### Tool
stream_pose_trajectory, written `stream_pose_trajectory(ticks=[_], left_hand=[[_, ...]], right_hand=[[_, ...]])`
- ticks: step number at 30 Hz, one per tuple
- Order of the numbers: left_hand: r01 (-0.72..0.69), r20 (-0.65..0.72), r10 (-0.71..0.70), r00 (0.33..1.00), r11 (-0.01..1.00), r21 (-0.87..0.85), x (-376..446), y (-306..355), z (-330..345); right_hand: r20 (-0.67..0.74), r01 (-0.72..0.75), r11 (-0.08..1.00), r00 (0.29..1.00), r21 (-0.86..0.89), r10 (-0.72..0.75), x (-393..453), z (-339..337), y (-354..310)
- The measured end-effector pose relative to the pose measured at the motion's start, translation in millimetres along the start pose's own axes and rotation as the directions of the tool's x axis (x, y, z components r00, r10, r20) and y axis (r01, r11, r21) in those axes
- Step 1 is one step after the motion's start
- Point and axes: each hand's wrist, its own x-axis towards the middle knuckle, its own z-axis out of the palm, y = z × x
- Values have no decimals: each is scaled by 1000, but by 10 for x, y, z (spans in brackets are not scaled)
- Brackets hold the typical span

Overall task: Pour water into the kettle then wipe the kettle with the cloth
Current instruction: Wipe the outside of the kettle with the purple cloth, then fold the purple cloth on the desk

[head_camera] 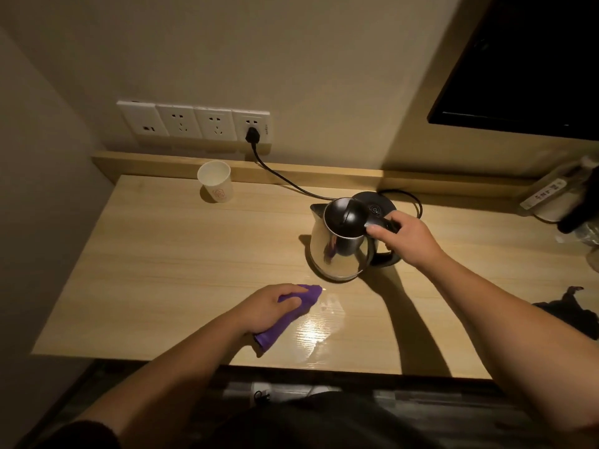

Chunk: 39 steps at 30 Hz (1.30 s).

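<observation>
The black handle of the shiny steel kettle (340, 251) is gripped by the right hand (405, 238), while the bunched purple cloth (291, 315) is clutched by the left hand (272, 306) on the light wooden desk (162, 270).

purple cloth (301, 298), shiny silver kettle (337, 251) with black lid, seemingly white cup (216, 181).

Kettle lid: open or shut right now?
Open. The kettle stands upright on the desk, off its base; its black lid is tipped up beside the rim, with the right hand gripping the handle.
</observation>
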Motion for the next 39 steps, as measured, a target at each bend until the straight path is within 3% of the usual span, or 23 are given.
stream_pose_trajectory(ticks=[6, 10, 12, 14, 16, 19, 21, 24, 28, 31, 35, 39], left_hand=[[31, 7, -30, 1000, 963, -266, -21, 157, -206], [173, 129, -118, 985, 760, -626, -66, 263, -213], [218, 201, -103, 974, 667, -713, -97, 308, -201], [244, 260, -65, 964, 608, -755, -121, 333, -192], [272, 313, -31, 949, 576, -771, -149, 368, -185], [302, 370, 13, 929, 551, -778, -222, 415, -201], [318, 392, 26, 920, 537, -781, -310, 421, -268], [320, 437, 31, 899, 636, -702, -510, 414, -372], [238, 349, -33, 937, 792, -563, -776, 351, -560], [64, 244, -13, 970, 977, -203, -983, 253, -798], [-60, 92, 49, 995, 991, 123, -1240, -70, -1100], [-172, 65, 160, 985, 890, 423, -1433, -472, -1362]], right_hand=[[171, 18, 995, 985, -101, -1, 271, -376, 215], [243, 53, 973, 970, -226, 4, 359, -554, 149], [99, 176, 905, 984, -386, -149, 275, -555, 6], [42, 380, 827, 916, -414, -400, 53, -395, -296], [239, 561, 765, 827, -315, -508, -228, -111, -606], [629, 540, 812, 716, -224, -303, -465, 246, -875], [738, 513, 835, 638, -198, -217, -490, 331, -984], [739, 461, 881, 630, -110, -237, -528, 399, -1121], [707, 422, 901, 668, -102, -232, -598, 573, -1286], [680, 414, 903, 695, -113, -233, -665, 772, -1443], [676, 411, 902, 702, -130, -223, -800, 1140, -1622], [665, 443, 865, 723, -238, -187, -968, 1597, -1747]])
